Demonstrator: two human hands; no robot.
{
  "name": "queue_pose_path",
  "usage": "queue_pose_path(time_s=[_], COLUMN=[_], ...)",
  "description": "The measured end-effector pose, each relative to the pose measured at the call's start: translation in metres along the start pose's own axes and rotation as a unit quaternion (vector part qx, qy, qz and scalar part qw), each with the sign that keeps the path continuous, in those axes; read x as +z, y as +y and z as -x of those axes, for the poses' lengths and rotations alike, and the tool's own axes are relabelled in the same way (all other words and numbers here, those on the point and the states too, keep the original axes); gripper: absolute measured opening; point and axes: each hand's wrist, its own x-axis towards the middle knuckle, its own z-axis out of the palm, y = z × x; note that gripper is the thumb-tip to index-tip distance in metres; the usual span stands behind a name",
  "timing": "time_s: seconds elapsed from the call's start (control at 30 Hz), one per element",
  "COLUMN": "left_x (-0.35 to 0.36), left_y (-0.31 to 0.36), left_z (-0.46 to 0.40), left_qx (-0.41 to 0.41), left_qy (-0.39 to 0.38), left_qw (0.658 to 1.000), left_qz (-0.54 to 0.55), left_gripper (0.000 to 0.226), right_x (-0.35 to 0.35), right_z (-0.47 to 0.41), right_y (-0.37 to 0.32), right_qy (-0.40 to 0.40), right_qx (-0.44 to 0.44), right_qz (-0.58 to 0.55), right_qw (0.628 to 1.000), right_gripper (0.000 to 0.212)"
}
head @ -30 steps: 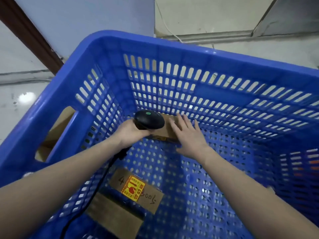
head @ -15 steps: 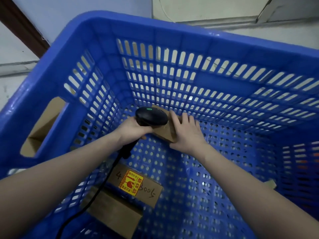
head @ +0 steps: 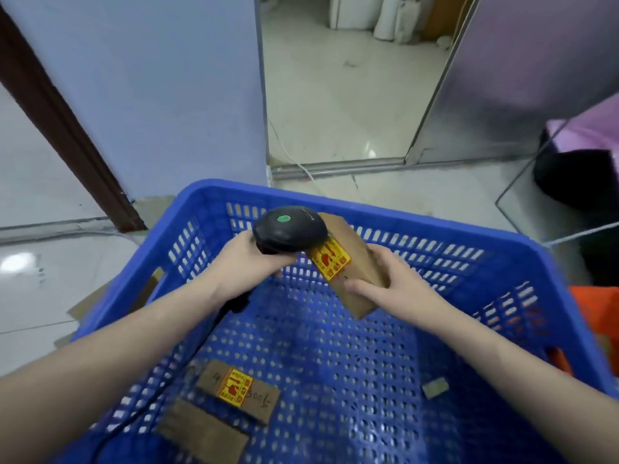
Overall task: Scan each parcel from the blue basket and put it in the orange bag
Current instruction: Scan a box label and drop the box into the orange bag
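The blue basket stands on a glossy pale tiled floor; beyond it are a lilac wall, a dark door frame and an open sliding doorway. Half a second ago both hands were low on the basket floor with the parcel; now it is lifted above the rim. Below the wrists, two cardboard parcels lie on the basket bottom, one with a yellow sticker, plus a small cardboard scrap. The right hand grips the raised parcel, thumb on top, fingers curled round its far side. The left hand is wrapped round the black scanner, whose head touches the parcel's label. The orange bag sits right of the right hand, outside the basket.
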Motion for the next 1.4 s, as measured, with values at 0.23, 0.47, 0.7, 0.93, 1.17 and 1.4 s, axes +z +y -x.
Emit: queue_pose_path(time_s=[0.23,0.47,0.7,0.93,1.17,1.4], left_x=[0.005,0.031,0.039,0.037,0.022,0.012], left_y=[0.087,0.111,0.109,0.102,0.095,0.080], left_z=[0.059,0.107,0.114,0.102,0.087,0.079], left_qx=[0.072,0.072,0.052,0.033,0.035,0.072], left_qy=[0.024,0.033,0.026,0.021,0.018,0.016], left_qw=[0.985,0.966,0.963,0.967,0.974,0.996], left_qz=[0.153,0.247,0.264,0.251,0.223,0.059], left_gripper=[0.011,0.027,0.027,0.027,0.029,0.014], right_x=[-0.050,-0.052,-0.050,-0.056,-0.050,-0.058], right_z=[0.086,0.133,0.126,0.108,0.092,0.087], right_y=[-0.045,-0.054,-0.055,-0.050,-0.044,-0.039], right_qy=[-0.030,-0.032,0.006,0.033,0.111,0.140], right_qx=[0.081,0.022,0.033,0.085,0.089,0.085], right_qz=[-0.382,-0.538,-0.465,-0.413,-0.433,-0.434], right_qw=[0.920,0.842,0.885,0.906,0.890,0.886], right_gripper=[0.035,0.043,0.051,0.054,0.066,0.056])
